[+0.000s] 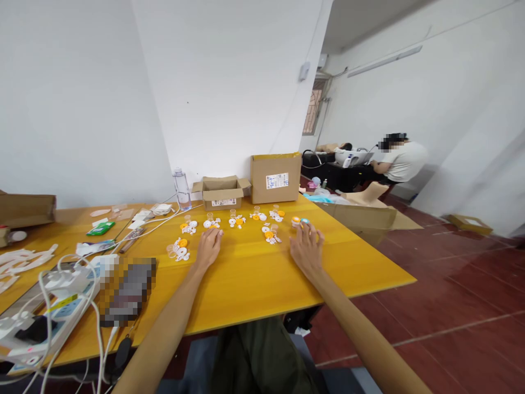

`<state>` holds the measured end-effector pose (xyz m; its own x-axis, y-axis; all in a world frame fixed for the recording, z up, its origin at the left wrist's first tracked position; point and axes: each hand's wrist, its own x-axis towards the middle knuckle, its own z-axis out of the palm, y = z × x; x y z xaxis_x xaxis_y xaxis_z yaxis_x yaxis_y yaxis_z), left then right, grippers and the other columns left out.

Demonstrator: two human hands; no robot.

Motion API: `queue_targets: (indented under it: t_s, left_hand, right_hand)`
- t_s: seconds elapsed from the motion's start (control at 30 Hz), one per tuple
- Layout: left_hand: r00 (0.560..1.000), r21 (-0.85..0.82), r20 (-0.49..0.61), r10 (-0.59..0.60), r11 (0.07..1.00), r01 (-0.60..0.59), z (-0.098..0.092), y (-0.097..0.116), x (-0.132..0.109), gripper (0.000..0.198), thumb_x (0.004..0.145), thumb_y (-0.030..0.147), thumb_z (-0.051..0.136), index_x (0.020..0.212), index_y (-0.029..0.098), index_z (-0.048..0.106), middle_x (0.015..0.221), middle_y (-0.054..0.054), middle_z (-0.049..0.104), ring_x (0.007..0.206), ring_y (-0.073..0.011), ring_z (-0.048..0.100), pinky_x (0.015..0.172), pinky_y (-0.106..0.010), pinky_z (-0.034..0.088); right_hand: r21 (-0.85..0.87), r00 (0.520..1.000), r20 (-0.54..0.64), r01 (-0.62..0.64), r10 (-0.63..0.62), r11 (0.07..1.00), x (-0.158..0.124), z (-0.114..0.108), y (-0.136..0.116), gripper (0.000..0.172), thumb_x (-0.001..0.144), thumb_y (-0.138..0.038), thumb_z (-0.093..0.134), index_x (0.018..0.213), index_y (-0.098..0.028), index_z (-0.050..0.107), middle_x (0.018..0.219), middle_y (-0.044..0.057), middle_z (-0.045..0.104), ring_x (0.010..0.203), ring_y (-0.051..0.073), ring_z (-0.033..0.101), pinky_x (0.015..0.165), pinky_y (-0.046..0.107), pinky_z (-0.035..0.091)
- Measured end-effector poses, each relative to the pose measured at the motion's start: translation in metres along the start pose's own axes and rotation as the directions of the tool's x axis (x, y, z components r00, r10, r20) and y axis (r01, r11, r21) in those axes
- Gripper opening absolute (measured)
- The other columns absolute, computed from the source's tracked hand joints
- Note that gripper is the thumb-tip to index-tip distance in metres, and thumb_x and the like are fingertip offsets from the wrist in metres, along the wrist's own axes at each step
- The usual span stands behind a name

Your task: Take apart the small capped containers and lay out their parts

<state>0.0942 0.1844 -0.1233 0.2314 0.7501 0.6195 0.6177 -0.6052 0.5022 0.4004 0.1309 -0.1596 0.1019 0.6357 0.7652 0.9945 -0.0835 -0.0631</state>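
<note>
My left hand [209, 247] rests on the wooden table, fingers loosely bent and the thumb slightly apart. Its fingertips are partly hidden beside an orange round piece [214, 227] and white discs [207, 224]. Farther right, my right hand [307, 249] has its fingers spread over the tabletop. Its fingertips touch or nearly touch a blue-and-white round piece [304, 221], and an orange-and-white round piece [296, 220] lies just left of that. Several small groups of white discs, orange discs [269, 235] and clear cups [171, 250] lie around and between my hands.
An open cardboard box [223, 196] and a taller closed box [275, 189] stand at the back, beside a clear bottle [181, 189]. Cables and a power strip [61, 314] crowd the left, near a blurred dark object [133, 290]. A person [404, 158] sits at the far right.
</note>
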Motion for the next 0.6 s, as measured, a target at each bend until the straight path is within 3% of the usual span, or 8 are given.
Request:
queue_targets:
  t_s: [0.33, 0.47, 0.6]
  left_hand:
    - [1.0, 0.031, 0.01, 0.028, 0.999, -0.028, 0.0, 0.001, 0.0, 0.032, 0.097, 0.035, 0.037, 0.072, 0.023, 0.053, 0.076, -0.003, 0.062, 0.078, -0.0206, 0.058, 0.078, -0.033, 0.044]
    - [0.999, 0.03, 0.023, 0.039, 0.999, -0.04, 0.001, 0.001, 0.001, 0.032, 0.097, 0.034, 0.038, 0.07, 0.023, 0.052, 0.075, -0.003, 0.062, 0.077, -0.0203, 0.058, 0.078, -0.033, 0.044]
    - [0.992, 0.024, 0.098, 0.084, 0.996, -0.087, 0.003, 0.005, 0.0, 0.034, 0.099, 0.035, 0.035, 0.074, 0.022, 0.055, 0.078, -0.003, 0.063, 0.079, -0.0198, 0.058, 0.08, -0.033, 0.046]
  right_hand:
    - [-0.031, 0.997, 0.076, -0.003, 0.005, 1.0, -0.009, -0.008, 0.01, 0.033, 0.093, -0.02, 0.036, 0.106, -0.018, 0.066, 0.115, 0.018, 0.065, 0.112, 0.033, 0.053, 0.094, 0.048, 0.039]
    - [0.026, 0.99, 0.111, 0.087, -0.089, 0.996, -0.017, -0.012, 0.006, 0.028, 0.095, -0.025, 0.039, 0.103, -0.02, 0.066, 0.109, 0.015, 0.065, 0.101, 0.029, 0.057, 0.089, 0.042, 0.045]
    - [0.149, 0.964, 0.142, 0.204, -0.225, 0.968, -0.025, -0.011, -0.011, 0.028, 0.098, -0.029, 0.04, 0.111, -0.02, 0.063, 0.102, 0.013, 0.066, 0.094, 0.026, 0.061, 0.082, 0.038, 0.052]
